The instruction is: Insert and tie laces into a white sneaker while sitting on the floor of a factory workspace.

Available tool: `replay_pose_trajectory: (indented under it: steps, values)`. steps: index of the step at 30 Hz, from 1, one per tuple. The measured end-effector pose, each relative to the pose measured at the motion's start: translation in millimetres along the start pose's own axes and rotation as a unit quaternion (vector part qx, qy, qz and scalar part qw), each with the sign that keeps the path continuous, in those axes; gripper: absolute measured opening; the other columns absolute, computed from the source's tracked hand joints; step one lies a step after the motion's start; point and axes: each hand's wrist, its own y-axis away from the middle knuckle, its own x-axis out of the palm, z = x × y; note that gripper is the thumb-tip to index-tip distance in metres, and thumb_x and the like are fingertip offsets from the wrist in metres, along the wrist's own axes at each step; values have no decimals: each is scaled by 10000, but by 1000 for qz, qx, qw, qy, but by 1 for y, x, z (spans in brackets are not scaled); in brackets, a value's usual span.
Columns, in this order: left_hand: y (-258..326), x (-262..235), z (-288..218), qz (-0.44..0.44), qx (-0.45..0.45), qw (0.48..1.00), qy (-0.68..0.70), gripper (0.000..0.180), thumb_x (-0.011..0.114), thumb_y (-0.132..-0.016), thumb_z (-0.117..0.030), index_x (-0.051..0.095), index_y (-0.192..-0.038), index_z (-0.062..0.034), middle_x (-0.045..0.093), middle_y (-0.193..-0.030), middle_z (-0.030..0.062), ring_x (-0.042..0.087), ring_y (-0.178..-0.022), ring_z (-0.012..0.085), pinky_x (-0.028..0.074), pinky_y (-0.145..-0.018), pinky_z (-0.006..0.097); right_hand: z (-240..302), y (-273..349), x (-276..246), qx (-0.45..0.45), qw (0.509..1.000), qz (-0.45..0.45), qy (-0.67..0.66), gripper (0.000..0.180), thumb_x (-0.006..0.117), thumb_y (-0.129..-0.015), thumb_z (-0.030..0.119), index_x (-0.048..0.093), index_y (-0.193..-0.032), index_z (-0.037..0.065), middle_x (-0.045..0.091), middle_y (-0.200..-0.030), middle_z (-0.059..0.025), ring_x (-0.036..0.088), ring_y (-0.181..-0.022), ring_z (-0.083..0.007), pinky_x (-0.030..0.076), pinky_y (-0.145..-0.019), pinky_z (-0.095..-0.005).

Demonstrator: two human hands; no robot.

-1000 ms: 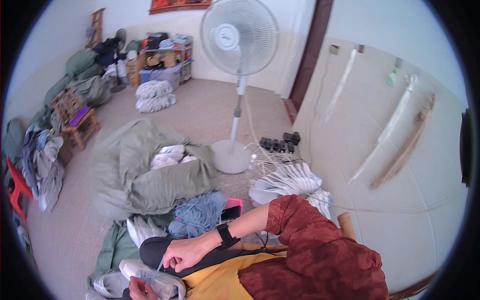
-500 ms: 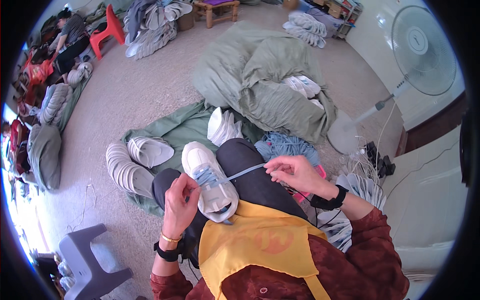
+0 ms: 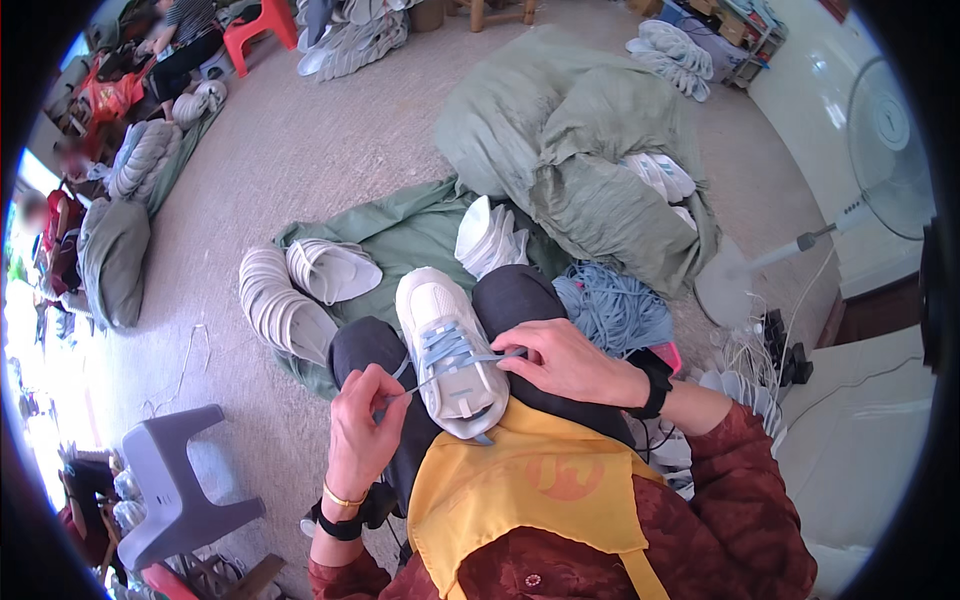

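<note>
A white sneaker (image 3: 432, 298) rests between my thighs, its toe pointing away from me. Blue-grey shoelace (image 3: 446, 343) crosses its tongue in several rows. To the left of the shoe, my left hand (image 3: 368, 412) is closed in a pinch on a stretch of lace that runs across the shoe's opening. My right hand (image 3: 575, 365) pinches lace at the shoe's right side, with a short length between thumb and forefinger. The heel end sits against my yellow apron (image 3: 500, 490).
Beyond my knees, nested white shoe uppers (image 3: 275, 300) lie on a green cloth (image 3: 395, 225). A heap of blue laces (image 3: 612, 308) is by my right knee. A grey-green sack (image 3: 560, 130), a standing fan (image 3: 890, 140) and a grey stool (image 3: 185, 490) stand around. People sit at far left.
My right hand has come in from the right to the shoe's side. My left hand has drawn lace out leftward and lower. The view has shifted slightly.
</note>
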Motion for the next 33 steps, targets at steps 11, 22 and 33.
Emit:
replay_pose_trajectory:
  steps: [11,22,33]
  values:
    - [5,11,24,-145,25,965,-219,171,652,-816,55,539,-918,-23,591,-776,129,590,-775,352,470,-677,461,-6,-18,1,-17,997,-23,-78,176,749,-937,85,730,-1100,21,734,-927,-94,624,-613,-129,481,-552,-290]
    - [-15,-1,-7,-226,62,970,61,80,554,-989,25,537,-1059,-8,652,-872,73,614,-798,135,472,-723,295,45,-82,14,73,918,237,-309,264,702,-996,218,724,-1123,-12,665,-732,-31,613,-624,-78,483,-574,-273]
    - [-7,-7,-8,32,34,929,367,102,663,-975,30,597,-1042,-10,582,-978,31,572,-873,100,465,-798,254,33,-46,-49,64,919,248,-301,148,766,-948,109,670,-877,22,612,-739,40,535,-672,-12,421,-583,-208]
